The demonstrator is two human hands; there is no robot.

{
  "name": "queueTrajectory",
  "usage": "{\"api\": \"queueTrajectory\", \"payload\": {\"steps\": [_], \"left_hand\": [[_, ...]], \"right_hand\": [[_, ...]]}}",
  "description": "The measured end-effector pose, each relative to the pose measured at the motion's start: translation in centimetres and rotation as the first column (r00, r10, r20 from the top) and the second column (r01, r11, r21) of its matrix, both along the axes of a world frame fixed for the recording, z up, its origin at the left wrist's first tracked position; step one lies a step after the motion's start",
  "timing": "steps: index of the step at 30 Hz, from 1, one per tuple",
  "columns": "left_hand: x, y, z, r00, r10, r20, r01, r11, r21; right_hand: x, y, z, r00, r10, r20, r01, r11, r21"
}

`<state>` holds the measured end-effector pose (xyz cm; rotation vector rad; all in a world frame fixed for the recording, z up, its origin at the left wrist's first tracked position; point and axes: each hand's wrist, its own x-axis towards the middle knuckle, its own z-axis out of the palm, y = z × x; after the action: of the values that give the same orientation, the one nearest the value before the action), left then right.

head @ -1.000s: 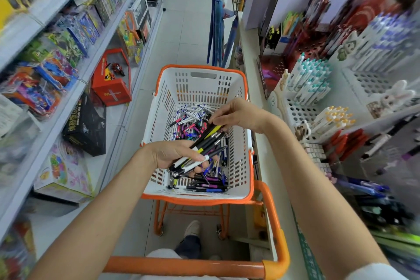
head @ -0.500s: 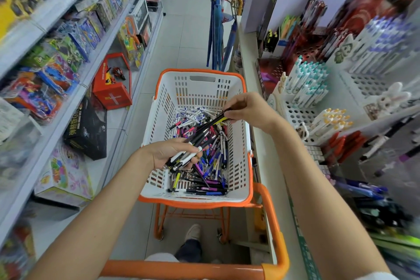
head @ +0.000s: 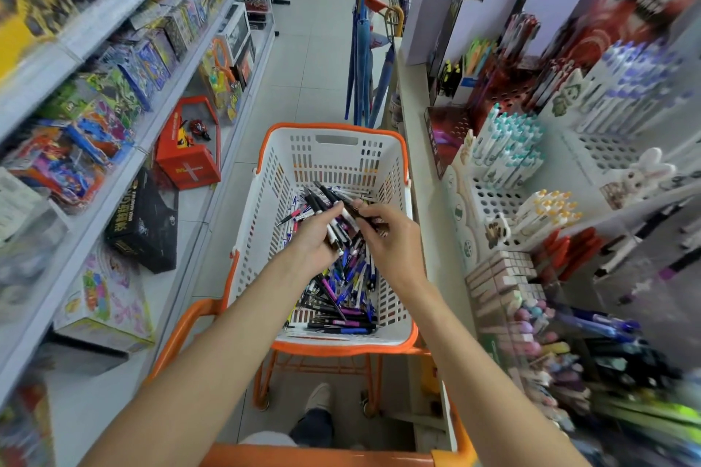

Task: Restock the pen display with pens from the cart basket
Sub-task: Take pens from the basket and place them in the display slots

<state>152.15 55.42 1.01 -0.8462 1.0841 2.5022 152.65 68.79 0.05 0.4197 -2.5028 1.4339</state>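
Observation:
A white cart basket [head: 390,167] with an orange rim stands in the aisle, its bottom covered by a heap of loose pens [head: 341,296]. Above the heap my left hand [head: 315,243] grips a bundle of black and white pens [head: 326,207] that fans up and away. My right hand [head: 390,235] pinches a dark pen at the right side of that bundle. The pen display [head: 504,159], white perforated holders with teal-capped and yellow-capped pens, stands on the shelf to the right of the basket.
The orange cart handle [head: 315,457] runs across the bottom. Toy boxes fill the left shelves [head: 113,148]. Umbrellas [head: 364,61] hang past the basket. Erasers [head: 500,277] and more pens lie on the right shelf. My shoe [head: 318,396] shows under the cart.
Both hands have risen and come together over the basket's middle. The bundle in my left hand now points away from me, and my right hand has moved in to its right side.

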Motion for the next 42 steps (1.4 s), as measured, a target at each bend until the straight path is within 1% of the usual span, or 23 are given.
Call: {"api": "queueTrajectory", "payload": {"steps": [2,4,5,6,7,8,9,10,11,12,13,14,16,19,21,23,27,29,32,34,37,39,42], "left_hand": [[0.0,0.3,-0.1,1.0,-0.002,0.002,0.002,1.0,0.028],[0.0,0.9,0.1,1.0,0.011,-0.005,-0.01,0.999,0.05],[-0.1,1.3,0.4,1.0,0.028,-0.006,-0.028,0.998,0.048],[-0.2,1.8,0.8,0.999,0.052,-0.003,-0.052,0.997,0.05],[-0.3,2.3,1.1,0.997,0.08,-0.001,-0.08,0.995,0.052],[-0.4,3.1,1.6,0.995,0.097,-0.013,-0.096,0.994,0.059],[-0.5,4.1,2.0,0.994,0.098,-0.036,-0.097,0.995,0.04],[-0.5,5.4,2.3,0.994,0.087,-0.067,-0.086,0.996,0.009],[-0.3,6.8,2.7,0.993,0.061,-0.096,-0.065,0.997,-0.041],[0.0,8.2,2.9,0.993,0.036,-0.112,-0.046,0.995,-0.088],[0.3,9.5,3.3,0.993,0.005,-0.121,-0.022,0.991,-0.133],[0.7,10.6,3.8,0.991,-0.024,-0.132,0.003,0.988,-0.155],[1.2,12.2,5.0,0.975,-0.121,-0.186,0.081,0.974,-0.21],[2.4,14.1,7.6,0.88,-0.329,-0.343,0.229,0.926,-0.299],[3.3,15.4,8.9,0.814,-0.4,-0.422,0.257,0.899,-0.355],[4.0,16.5,10.1,0.771,-0.452,-0.449,0.287,0.876,-0.388],[4.7,17.7,11.5,0.716,-0.553,-0.425,0.443,0.832,-0.335],[4.5,18.1,11.7,0.675,-0.616,-0.406,0.502,0.787,-0.359],[4.2,19.2,12.3,0.544,-0.74,-0.396,0.593,0.673,-0.442],[3.9,20.1,12.9,0.49,-0.781,-0.386,0.625,0.624,-0.469],[3.3,21.9,13.6,0.405,-0.818,-0.408,0.672,0.569,-0.475],[3.3,23.3,13.9,0.351,-0.832,-0.429,0.694,0.539,-0.478],[4.2,25.7,14.0,0.332,-0.835,-0.439,0.723,0.525,-0.45]], "right_hand": [[0.3,0.7,0.0,0.997,0.045,0.063,-0.041,0.997,-0.061],[0.5,1.3,0.3,0.989,0.077,0.124,-0.069,0.995,-0.07],[0.8,1.5,0.5,0.989,0.06,0.137,-0.049,0.995,-0.086],[1.0,1.5,0.6,0.988,0.012,0.151,0.01,0.989,-0.146],[1.4,1.5,0.9,0.98,-0.067,0.186,0.113,0.962,-0.25],[1.7,1.3,1.4,0.951,-0.161,0.262,0.257,0.886,-0.387],[1.9,1.1,2.1,0.899,-0.24,0.367,0.41,0.757,-0.509],[1.9,0.9,2.8,0.828,-0.282,0.484,0.547,0.591,-0.593],[1.9,0.9,3.8,0.765,-0.291,0.575,0.641,0.435,-0.632],[1.6,1.0,4.5,0.718,-0.281,0.637,0.696,0.308,-0.649],[1.5,1.3,5.4,0.695,-0.276,0.664,0.718,0.215,-0.662],[1.3,1.7,6.0,0.689,-0.276,0.67,0.72,0.155,-0.676],[1.4,3.0,7.2,0.697,-0.319,0.642,0.702,0.122,-0.702],[2.0,5.6,8.2,0.716,-0.402,0.57,0.674,0.185,-0.716],[2.9,7.3,8.7,0.745,-0.425,0.513,0.639,0.236,-0.732],[4.0,9.0,9.5,0.784,-0.422,0.456,0.595,0.299,-0.746],[6.0,13.7,11.7,0.839,-0.441,0.319,0.511,0.433,-0.742],[6.9,16.4,13.0,0.842,-0.485,0.238,0.506,0.553,-0.662],[8.2,19.8,15.0,0.823,-0.546,0.158,0.551,0.699,-0.456],[9.1,21.4,16.3,0.793,-0.601,0.102,0.595,0.727,-0.344],[10.6,23.2,18.2,0.765,-0.643,0.028,0.624,0.731,-0.276],[11.7,24.0,19.0,0.732,-0.681,0.013,0.664,0.709,-0.239],[13.6,25.6,19.9,0.66,-0.751,-0.023,0.729,0.648,-0.222]]}}
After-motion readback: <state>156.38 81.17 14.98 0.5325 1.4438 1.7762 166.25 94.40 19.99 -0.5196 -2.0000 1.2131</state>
